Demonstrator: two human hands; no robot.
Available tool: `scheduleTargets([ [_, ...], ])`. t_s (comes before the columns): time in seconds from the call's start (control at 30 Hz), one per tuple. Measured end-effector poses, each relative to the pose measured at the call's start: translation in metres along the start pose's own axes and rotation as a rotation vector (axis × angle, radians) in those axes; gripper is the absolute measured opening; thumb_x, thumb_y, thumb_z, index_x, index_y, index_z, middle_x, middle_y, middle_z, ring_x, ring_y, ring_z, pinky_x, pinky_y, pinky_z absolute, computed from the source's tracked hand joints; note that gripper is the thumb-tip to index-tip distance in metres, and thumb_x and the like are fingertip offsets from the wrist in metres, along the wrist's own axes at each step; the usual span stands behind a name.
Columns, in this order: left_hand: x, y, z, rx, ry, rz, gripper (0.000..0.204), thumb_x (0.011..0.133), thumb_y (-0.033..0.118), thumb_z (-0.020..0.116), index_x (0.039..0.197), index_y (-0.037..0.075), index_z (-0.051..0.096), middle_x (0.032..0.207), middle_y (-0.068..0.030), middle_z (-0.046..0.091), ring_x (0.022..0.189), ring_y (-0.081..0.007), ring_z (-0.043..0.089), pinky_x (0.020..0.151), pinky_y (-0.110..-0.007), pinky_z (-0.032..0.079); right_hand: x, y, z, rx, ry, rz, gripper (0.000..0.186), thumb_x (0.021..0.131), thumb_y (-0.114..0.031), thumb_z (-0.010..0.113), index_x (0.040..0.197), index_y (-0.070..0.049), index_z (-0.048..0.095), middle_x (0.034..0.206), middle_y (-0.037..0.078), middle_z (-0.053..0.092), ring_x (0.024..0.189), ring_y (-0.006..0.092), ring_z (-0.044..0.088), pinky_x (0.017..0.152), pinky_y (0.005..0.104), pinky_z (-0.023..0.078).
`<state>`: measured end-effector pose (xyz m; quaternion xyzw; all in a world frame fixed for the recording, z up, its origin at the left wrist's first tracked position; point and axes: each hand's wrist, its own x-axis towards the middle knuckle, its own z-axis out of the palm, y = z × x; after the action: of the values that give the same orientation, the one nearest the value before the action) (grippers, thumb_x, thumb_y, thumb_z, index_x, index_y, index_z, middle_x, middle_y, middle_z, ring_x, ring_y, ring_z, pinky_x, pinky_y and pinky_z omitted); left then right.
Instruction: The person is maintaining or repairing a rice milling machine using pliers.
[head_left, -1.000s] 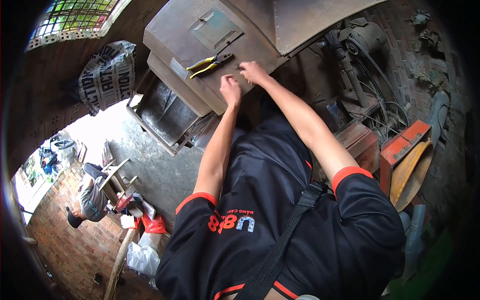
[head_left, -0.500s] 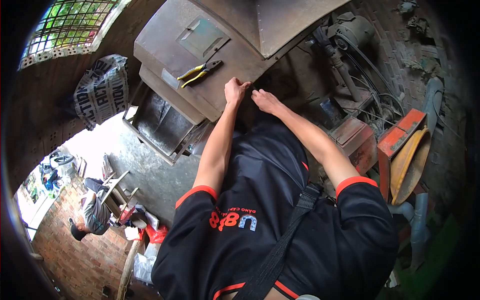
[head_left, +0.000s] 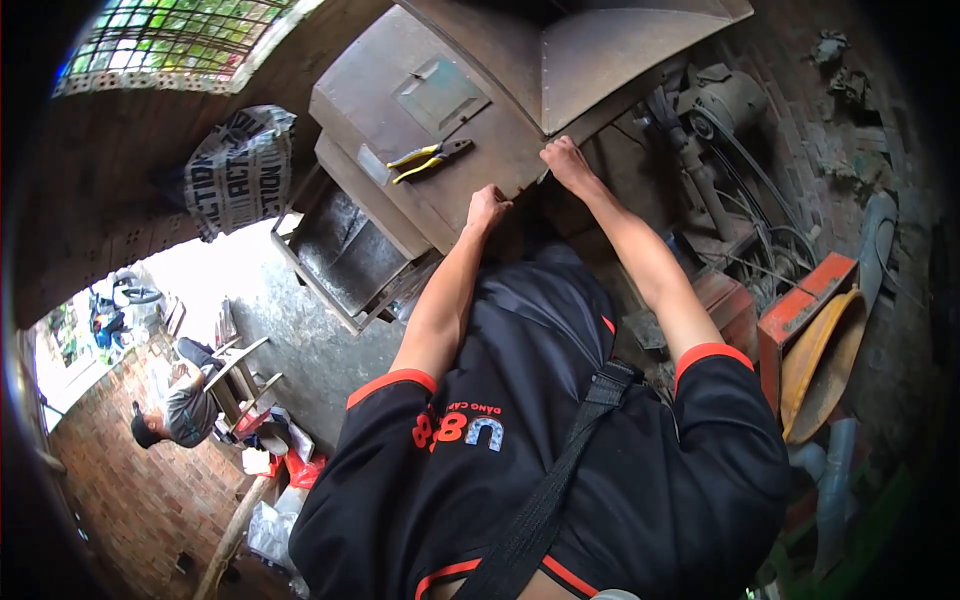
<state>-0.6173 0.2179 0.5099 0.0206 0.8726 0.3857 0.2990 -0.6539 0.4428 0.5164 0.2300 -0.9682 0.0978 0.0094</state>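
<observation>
A rust-brown metal machine housing (head_left: 365, 70) fills the upper middle, with a square recessed plate (head_left: 440, 95) on its face and yellow-handled pliers (head_left: 428, 160) lying below that plate. My left hand (head_left: 488, 208) has its fingers curled at the housing's front edge. My right hand (head_left: 566, 165) is higher and to the right, closed at the same edge near the corner of the sloped metal hopper (head_left: 625, 55). What either hand holds is too small or hidden to make out.
A motor (head_left: 725, 100) with belts, red metal parts (head_left: 800, 295) and a yellow curved piece (head_left: 815, 370) sit at my right. A metal tray (head_left: 345, 245) stands left of the housing. A printed sack (head_left: 240, 170) hangs by the window. A seated person (head_left: 185, 400) is farther left.
Since half a second ago my right hand has moved up along the edge, away from my left hand, which has shifted slightly down and right relative to the housing. The view has shifted slightly.
</observation>
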Motion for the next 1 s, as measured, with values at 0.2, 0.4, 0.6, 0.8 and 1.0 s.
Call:
scheduleTargets([
  [0.2,0.003,0.001,0.000,0.327,0.013,0.331,0.022,0.073,0.017,0.059,0.086,0.000,0.056,0.089,-0.0257,0.059,0.085,-0.0430,0.058,0.073,-0.046,0.047,0.020,-0.013,-0.013,0.335,0.005,0.253,0.011,0.068,0.000,0.049,0.069,-0.008,0.057,0.071,0.012,0.060,0.077,0.0315,0.058,0.071,0.0417,0.040],
  [0.4,0.024,0.022,0.023,0.738,0.152,0.453,0.016,0.086,0.015,0.042,0.093,0.006,0.053,0.088,-0.0139,0.057,0.078,-0.0281,0.062,0.058,-0.038,0.054,-0.046,-0.018,0.022,0.810,0.335,0.546,0.011,0.069,0.003,0.046,0.072,-0.003,0.054,0.065,0.010,0.055,0.062,0.0197,0.053,0.058,0.0317,0.042],
  [0.6,0.035,0.020,0.017,0.566,0.142,0.593,0.015,0.085,0.015,0.042,0.085,0.005,0.054,0.080,-0.0156,0.056,0.070,-0.0305,0.061,0.059,-0.042,0.052,-0.179,-0.032,0.065,0.708,0.348,0.835,0.013,0.068,0.005,0.048,0.065,-0.004,0.055,0.057,0.005,0.057,0.056,0.0140,0.054,0.053,0.0290,0.043],
  [0.8,0.031,-0.003,0.035,0.959,0.376,0.733,0.012,0.074,0.017,0.051,0.068,0.010,0.059,0.068,-0.0086,0.053,0.060,-0.0182,0.055,0.047,-0.030,0.046,-0.257,-0.067,0.052,0.473,0.164,0.939,0.014,0.067,-0.014,0.072,0.073,-0.006,0.063,0.073,0.014,0.063,0.070,0.0290,0.062,0.063,0.0373,0.049],
  [1.0,0.022,0.000,0.032,0.761,0.242,0.523,0.015,0.080,0.015,0.050,0.078,0.004,0.059,0.074,-0.0120,0.058,0.066,-0.0232,0.062,0.051,-0.033,0.050,-0.282,-0.086,0.055,0.490,-0.117,1.197,0.013,0.068,-0.018,0.068,0.075,-0.007,0.067,0.076,0.014,0.066,0.074,0.0290,0.064,0.068,0.0377,0.050],
])
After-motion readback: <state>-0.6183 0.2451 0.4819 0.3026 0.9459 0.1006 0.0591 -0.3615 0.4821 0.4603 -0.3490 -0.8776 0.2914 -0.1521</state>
